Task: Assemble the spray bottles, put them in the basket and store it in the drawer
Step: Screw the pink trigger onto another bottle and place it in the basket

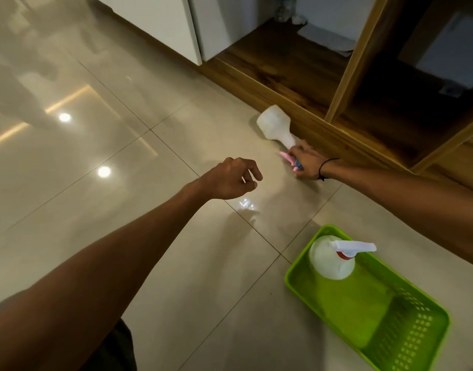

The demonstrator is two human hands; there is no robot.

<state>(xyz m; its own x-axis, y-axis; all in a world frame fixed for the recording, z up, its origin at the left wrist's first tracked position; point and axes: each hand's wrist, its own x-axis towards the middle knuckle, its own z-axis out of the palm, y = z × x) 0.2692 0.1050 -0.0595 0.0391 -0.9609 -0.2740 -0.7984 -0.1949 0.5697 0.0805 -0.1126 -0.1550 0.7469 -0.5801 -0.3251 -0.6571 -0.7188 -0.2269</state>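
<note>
Tiles [96, 145] of glossy beige cover the floor. Far right, the right hand [307, 163] is clamped around the pink spray head [289, 158] of a white bottle [277, 125] lying on its side, just beside the base of a wooden cabinet [297, 76]. Left of it, the left hand [230, 179] hangs above the floor, fingers loosely curled and apart, holding nothing. Near right, a green basket [407, 341] rests on the tiles with a second spray bottle [332, 259] standing upright in its far corner.
</note>
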